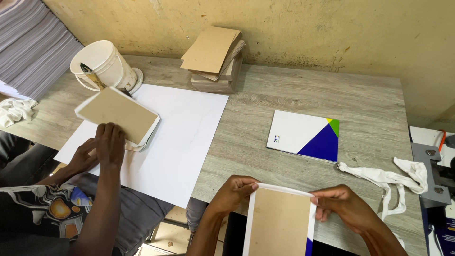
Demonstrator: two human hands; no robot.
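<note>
My left hand [233, 190] grips the top left corner of a brown board [279, 223] wrapped in a white cover sheet, at the table's near edge. My right hand [342, 201] pinches the top right corner of the same piece. The white flap is folded over the board's top edge and sides, with a blue patch at the lower right.
A co-worker's hands [105, 144] press another board in white paper [118, 114] on a large white sheet [180, 137] at left. A white bucket [106, 64], a stack of brown boards [213, 57], a finished white and blue cover [305, 136], white cloths [386, 178] and a metal machine [438, 175] surround them.
</note>
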